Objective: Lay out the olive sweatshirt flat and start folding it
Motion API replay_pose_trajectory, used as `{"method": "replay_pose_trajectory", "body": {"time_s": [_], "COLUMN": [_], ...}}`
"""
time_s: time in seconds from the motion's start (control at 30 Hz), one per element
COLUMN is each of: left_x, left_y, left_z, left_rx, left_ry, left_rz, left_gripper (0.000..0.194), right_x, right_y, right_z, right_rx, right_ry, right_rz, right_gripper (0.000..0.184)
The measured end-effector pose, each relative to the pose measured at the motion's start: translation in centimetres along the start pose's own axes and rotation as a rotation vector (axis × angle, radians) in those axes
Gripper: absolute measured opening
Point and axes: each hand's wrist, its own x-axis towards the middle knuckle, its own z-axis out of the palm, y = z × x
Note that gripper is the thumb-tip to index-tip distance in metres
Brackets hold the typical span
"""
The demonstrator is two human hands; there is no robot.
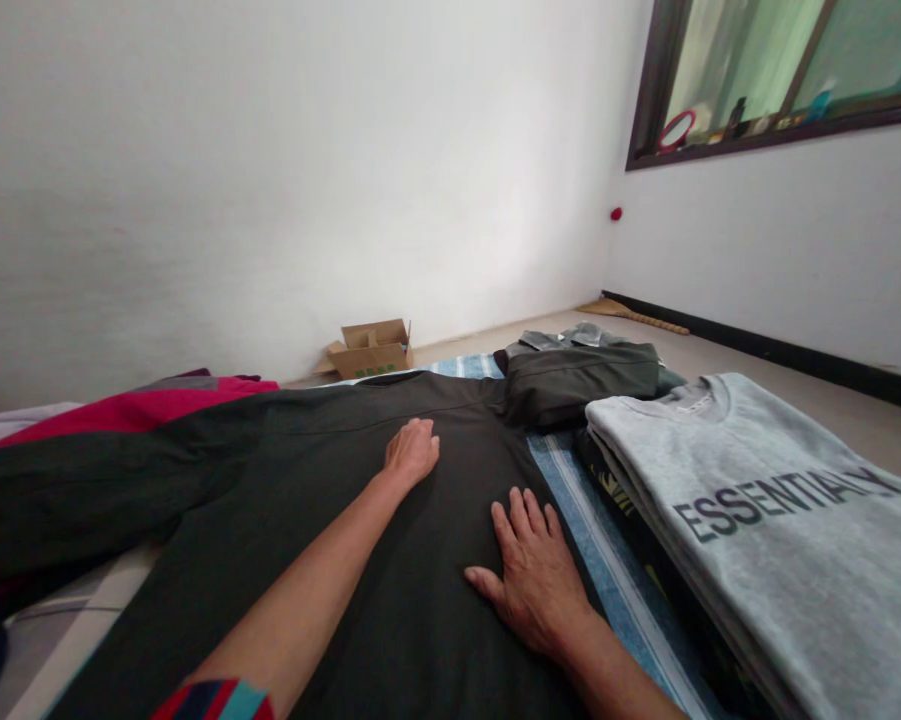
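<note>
- There lay the dark T-shirt point(420, 620), flat on a blue striped mat point(607, 540)!
- Left hand point(411, 453) pressed down, fingers loosely curled; right hand point(532, 575) spread wide, palm on the shirt, neither gripping.
- Folded grey sweatshirt point(757, 520) sat just beside it.
- Cardboard box point(371, 350) stood beyond, against the wall.

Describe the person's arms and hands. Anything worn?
Both hands are bare: the left hand and the right hand show no gloves, rings or watch. The left forearm is bare down to a sleeve cuff banded in red, dark blue and teal. The right forearm is bare as far as the view shows.
</note>
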Motion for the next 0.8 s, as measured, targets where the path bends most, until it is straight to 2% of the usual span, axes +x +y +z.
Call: {"method": "replay_pose_trajectory", "body": {"time_s": [0.2,0.4,0.57,0.7,0.8], "left_x": [8.4,14.2,16.9,17.9,18.3], "left_y": [4.6,6.4,6.4,6.5,6.6], "left_z": [0.9,1.8,2.5,3.0,3.1], "left_rx": [-0.023,-0.01,0.003,0.008,0.002], "left_ry": [0.004,-0.065,-0.114,-0.146,-0.128], "left_rz": [0.026,0.048,0.136,0.189,0.183], "left_gripper": [0.031,0.033,0.046,0.048,0.052], "right_x": [0.2,0.4,0.2,0.2,0.3], "right_y": [0.0,0.1,-0.1,-0.2,-0.2], "right_z": [0.2,0.2,-0.6,-0.9,-0.8], "right_rx": [0.017,0.044,0.088,0.107,0.099], "right_ry": [-0.016,-0.039,-0.061,-0.074,-0.079], "right_rz": [0.009,0.015,0.039,0.044,0.048], "right_gripper": [0.084,0.086,0.084,0.084,0.084]}}
